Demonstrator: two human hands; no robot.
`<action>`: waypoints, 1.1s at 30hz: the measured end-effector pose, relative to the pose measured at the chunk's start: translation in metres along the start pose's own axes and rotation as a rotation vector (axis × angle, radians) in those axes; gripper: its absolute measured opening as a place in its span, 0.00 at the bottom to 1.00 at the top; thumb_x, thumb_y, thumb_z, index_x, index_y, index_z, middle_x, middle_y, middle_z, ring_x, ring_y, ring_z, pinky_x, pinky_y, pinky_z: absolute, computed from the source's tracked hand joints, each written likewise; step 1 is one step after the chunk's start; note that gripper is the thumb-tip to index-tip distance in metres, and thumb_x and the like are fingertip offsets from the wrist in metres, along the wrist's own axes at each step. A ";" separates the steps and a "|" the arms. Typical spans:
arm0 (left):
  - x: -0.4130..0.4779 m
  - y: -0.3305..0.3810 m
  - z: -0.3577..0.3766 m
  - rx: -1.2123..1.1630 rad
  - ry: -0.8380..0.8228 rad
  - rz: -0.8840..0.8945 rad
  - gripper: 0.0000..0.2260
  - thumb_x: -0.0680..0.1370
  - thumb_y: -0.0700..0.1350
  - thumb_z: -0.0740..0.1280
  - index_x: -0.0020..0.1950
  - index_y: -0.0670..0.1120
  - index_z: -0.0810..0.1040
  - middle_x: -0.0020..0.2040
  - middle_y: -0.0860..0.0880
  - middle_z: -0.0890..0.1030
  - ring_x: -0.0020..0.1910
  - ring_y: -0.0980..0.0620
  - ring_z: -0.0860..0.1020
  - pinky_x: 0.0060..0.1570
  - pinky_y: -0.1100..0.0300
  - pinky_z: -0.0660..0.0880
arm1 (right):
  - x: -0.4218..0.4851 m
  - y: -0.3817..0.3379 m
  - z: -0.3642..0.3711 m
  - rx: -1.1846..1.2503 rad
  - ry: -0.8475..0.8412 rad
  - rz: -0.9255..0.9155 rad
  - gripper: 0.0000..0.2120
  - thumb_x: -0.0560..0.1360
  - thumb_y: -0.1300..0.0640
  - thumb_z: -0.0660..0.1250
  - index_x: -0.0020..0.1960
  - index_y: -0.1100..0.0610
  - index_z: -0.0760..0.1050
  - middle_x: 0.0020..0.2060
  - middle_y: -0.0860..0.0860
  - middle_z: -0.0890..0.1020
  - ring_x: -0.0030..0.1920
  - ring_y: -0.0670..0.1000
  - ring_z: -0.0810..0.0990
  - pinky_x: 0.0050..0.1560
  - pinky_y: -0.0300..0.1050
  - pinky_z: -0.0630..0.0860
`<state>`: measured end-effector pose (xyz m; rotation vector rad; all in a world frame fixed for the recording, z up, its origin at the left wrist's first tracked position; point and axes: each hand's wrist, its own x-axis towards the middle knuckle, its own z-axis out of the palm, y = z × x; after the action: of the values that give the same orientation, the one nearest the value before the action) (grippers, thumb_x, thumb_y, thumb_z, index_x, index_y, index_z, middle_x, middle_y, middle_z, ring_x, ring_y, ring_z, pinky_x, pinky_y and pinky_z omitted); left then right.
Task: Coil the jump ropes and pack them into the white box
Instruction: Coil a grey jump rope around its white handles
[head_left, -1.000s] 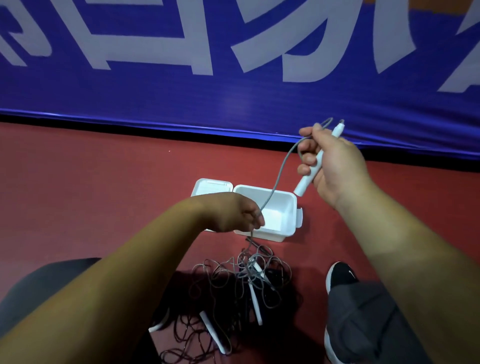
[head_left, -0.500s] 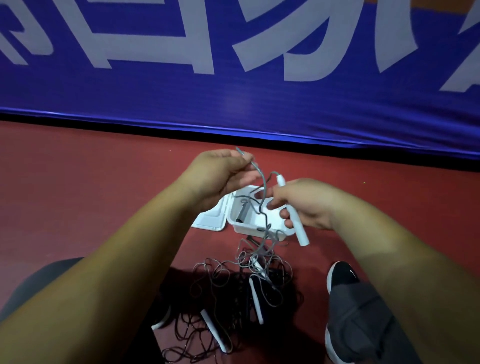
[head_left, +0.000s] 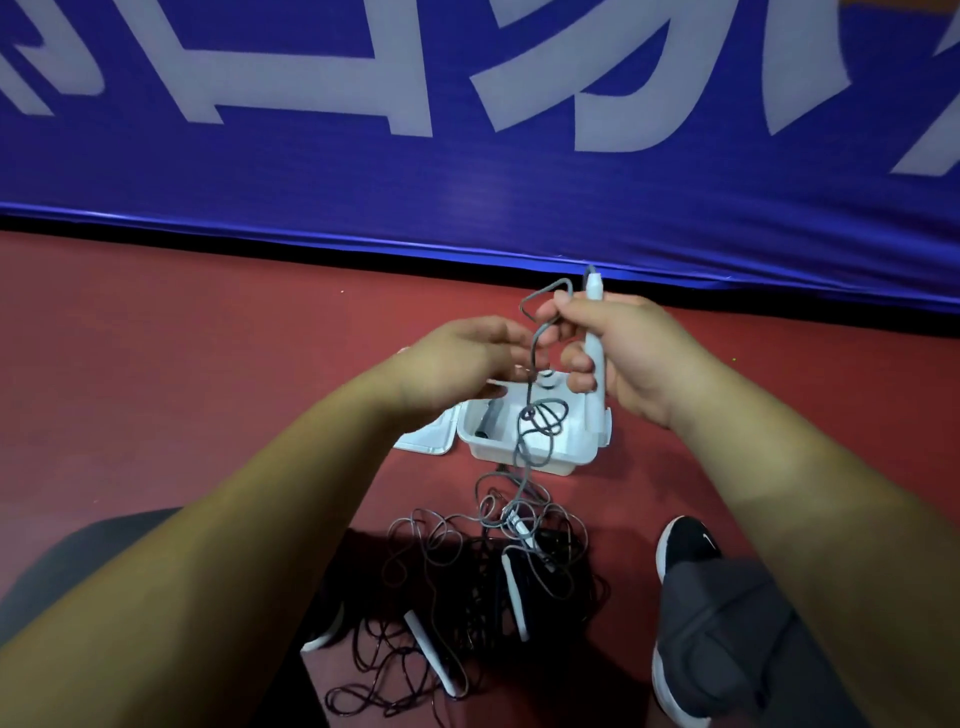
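Note:
My right hand (head_left: 631, 358) grips a white jump-rope handle (head_left: 595, 358) upright, and its thumb and forefinger pinch a loop of the grey rope (head_left: 530, 431) beside the handle's top. My left hand (head_left: 462, 364) is just left of it, fingers stretched toward the hanging cord and touching it. The cord drops past the open white box (head_left: 524, 457), which holds a dark handle (head_left: 487, 420). It ends in a tangled pile of grey and black ropes (head_left: 467, 561) on the floor, with white handles (head_left: 434, 656) lying in it.
The box's lid (head_left: 427, 441) lies open on its left on the red floor. A blue banner (head_left: 467, 182) with white lettering runs along the back. My black shoe (head_left: 685, 551) and grey trouser leg are at the lower right, my other knee at the lower left.
My right hand has risen and turned the handle upright, now pinching a rope loop at its top. My left hand let go of the cord and opened beside it.

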<state>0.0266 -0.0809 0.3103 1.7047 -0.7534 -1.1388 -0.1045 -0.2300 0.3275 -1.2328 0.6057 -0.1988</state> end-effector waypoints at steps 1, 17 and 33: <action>0.000 -0.004 0.002 0.104 -0.041 0.007 0.12 0.81 0.39 0.66 0.63 0.49 0.82 0.59 0.53 0.87 0.63 0.53 0.83 0.63 0.55 0.76 | 0.001 -0.002 -0.001 0.029 -0.001 -0.001 0.10 0.86 0.55 0.65 0.51 0.59 0.81 0.38 0.55 0.82 0.27 0.48 0.68 0.27 0.40 0.64; -0.001 -0.038 0.012 0.905 -0.201 -0.160 0.11 0.81 0.50 0.70 0.42 0.52 0.71 0.44 0.53 0.78 0.43 0.51 0.75 0.40 0.58 0.70 | 0.008 -0.011 -0.028 0.504 0.252 -0.158 0.09 0.87 0.51 0.62 0.54 0.51 0.78 0.45 0.48 0.86 0.30 0.46 0.69 0.30 0.40 0.67; -0.001 -0.015 0.009 0.111 -0.040 -0.013 0.10 0.85 0.49 0.67 0.59 0.43 0.80 0.43 0.42 0.84 0.40 0.44 0.82 0.45 0.46 0.84 | 0.006 0.043 -0.010 -0.433 0.079 0.412 0.12 0.80 0.58 0.69 0.62 0.59 0.78 0.48 0.54 0.80 0.34 0.50 0.72 0.32 0.44 0.73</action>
<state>0.0177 -0.0777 0.2959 1.7853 -0.8448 -1.1619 -0.1124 -0.2270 0.2839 -1.4851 0.9915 0.2432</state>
